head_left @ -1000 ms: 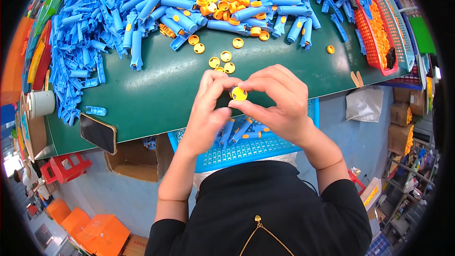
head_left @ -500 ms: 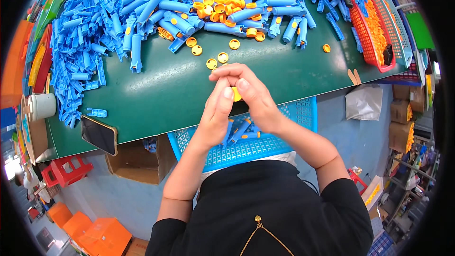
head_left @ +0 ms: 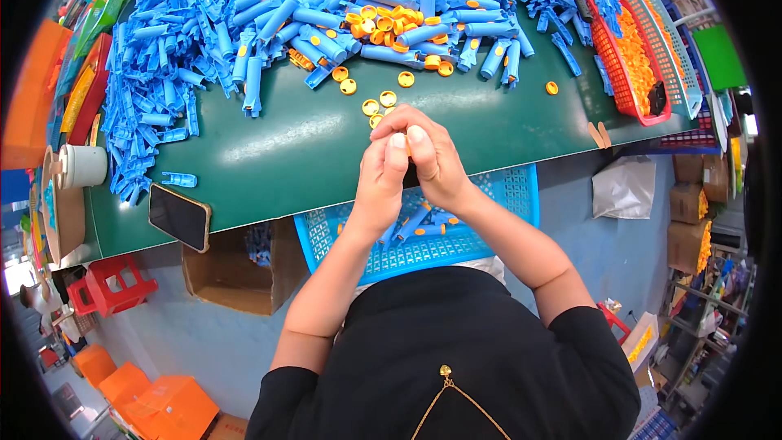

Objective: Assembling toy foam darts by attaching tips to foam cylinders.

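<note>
My left hand point(head_left: 380, 179) and my right hand point(head_left: 438, 165) meet above the front edge of the green table point(head_left: 269, 171). Fingers curl inward on both, and the thumbs stand side by side. A sliver of an orange cap point(head_left: 408, 147) shows between them; the rest is hidden by the fingers, as is anything else they hold. Just beyond the fingertips lie loose round yellow-orange caps point(head_left: 388, 99). Below my hands, a light blue basket point(head_left: 521, 195) holds several blue tube-shaped parts with orange ends point(head_left: 414, 220).
A big heap of blue plastic parts point(head_left: 163, 57) covers the table's far side, with a pile of orange caps point(head_left: 383, 26) in it. At right stands a red basket point(head_left: 627, 90) of orange pieces. A phone point(head_left: 179, 217) and a white cup point(head_left: 84, 166) sit at left.
My thumbs have come closer together, and the cap between my hands shows less than before. The whole view has shifted slightly.
</note>
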Action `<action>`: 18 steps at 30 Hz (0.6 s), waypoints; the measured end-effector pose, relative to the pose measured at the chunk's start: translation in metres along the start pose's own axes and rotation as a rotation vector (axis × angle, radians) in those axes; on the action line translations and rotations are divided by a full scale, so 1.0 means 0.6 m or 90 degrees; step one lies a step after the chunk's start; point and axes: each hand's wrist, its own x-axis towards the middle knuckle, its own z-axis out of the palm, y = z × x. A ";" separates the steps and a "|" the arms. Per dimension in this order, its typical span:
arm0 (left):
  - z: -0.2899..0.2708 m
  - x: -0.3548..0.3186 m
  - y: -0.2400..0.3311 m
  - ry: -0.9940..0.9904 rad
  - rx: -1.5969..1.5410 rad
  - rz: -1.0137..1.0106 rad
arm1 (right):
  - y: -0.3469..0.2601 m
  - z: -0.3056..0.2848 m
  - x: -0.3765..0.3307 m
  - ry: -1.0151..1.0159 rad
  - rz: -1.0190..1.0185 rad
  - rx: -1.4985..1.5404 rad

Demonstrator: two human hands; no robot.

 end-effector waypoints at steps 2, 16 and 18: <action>0.004 -0.001 -0.004 0.074 0.015 0.027 | -0.006 0.000 0.000 0.009 0.004 -0.006; -0.131 0.101 0.077 0.242 0.911 0.255 | 0.030 -0.085 0.058 0.040 -0.051 -0.523; -0.139 0.117 0.078 0.228 0.956 0.291 | 0.011 -0.086 0.046 0.020 0.008 -0.478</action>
